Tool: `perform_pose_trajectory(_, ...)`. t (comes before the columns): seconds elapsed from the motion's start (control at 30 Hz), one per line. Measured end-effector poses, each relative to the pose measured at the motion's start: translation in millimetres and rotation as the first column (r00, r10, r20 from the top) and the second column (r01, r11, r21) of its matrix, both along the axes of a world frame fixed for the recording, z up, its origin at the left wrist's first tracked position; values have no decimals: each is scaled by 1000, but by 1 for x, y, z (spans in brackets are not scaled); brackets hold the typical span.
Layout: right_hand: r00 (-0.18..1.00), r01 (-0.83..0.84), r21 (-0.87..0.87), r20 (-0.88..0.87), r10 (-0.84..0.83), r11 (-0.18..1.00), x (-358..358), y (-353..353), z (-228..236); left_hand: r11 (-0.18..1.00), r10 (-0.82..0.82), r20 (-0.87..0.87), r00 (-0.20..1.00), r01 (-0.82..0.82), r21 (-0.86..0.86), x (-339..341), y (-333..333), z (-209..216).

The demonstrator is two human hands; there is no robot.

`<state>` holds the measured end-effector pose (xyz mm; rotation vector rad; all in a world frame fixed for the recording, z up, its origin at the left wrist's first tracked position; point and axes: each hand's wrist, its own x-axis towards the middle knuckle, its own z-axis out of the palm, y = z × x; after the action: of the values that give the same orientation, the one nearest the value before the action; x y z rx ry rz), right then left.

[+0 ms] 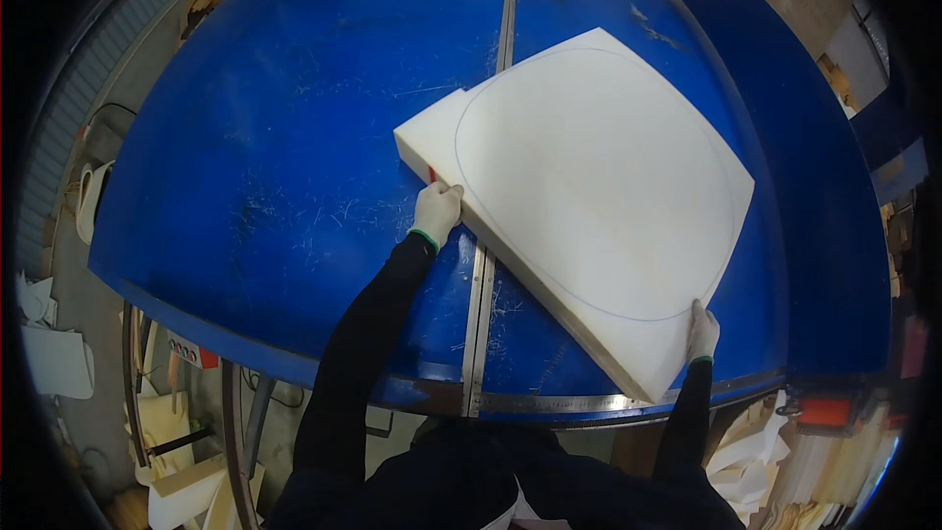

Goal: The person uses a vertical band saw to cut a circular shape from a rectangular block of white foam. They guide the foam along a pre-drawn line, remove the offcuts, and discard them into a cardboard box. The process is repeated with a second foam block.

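Observation:
A thick white foam slab (pixel 599 177) lies at a slant on the blue table, with a large rounded outline drawn in thin blue line on its top. Its far left edge shows a small step. My left hand (pixel 438 209), in a pale glove with a green cuff, is closed on the slab's near left edge. A small red thing (pixel 431 175) shows just above that hand; I cannot make out what it is. On the slab's near right edge, my gloved right hand (pixel 703 332) grips close to the corner, thumb on top.
The scratched blue table (pixel 285 157) has a metal strip (pixel 479 319) running from front to back and a ruler-like metal band (pixel 569 404) along its front edge. Beyond its right side rises a dark blue panel (pixel 814 196). Foam offcuts (pixel 186 491) lie below left, a red box (pixel 824 412) below right.

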<state>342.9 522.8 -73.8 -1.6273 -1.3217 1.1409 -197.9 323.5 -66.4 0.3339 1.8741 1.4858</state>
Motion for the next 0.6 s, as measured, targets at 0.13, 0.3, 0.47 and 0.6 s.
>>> perform_pose_trajectory(0.13, 998, 17, 20, 66, -18, 1000, -1, 19, -7, 997, 31, 30, 999, -33, 63, -9, 24, -15)
perform_pose_trajectory(0.3, 993, 13, 70, 119, -21, 997, -20, 40, 2, 997, 70, -29, 997, -69, 43, -22, 59, -19)
perform_pose_trajectory(0.47, 991, 29, 64, 129, -37, 998, -41, 60, 9, 986, 143, -50, 988, -139, 91, -37, 86, -25)
perform_pose_trajectory(0.6, 994, 23, 22, 103, -25, 999, -44, 69, 11, 987, 137, -64, 989, -130, 94, -45, 102, -28)
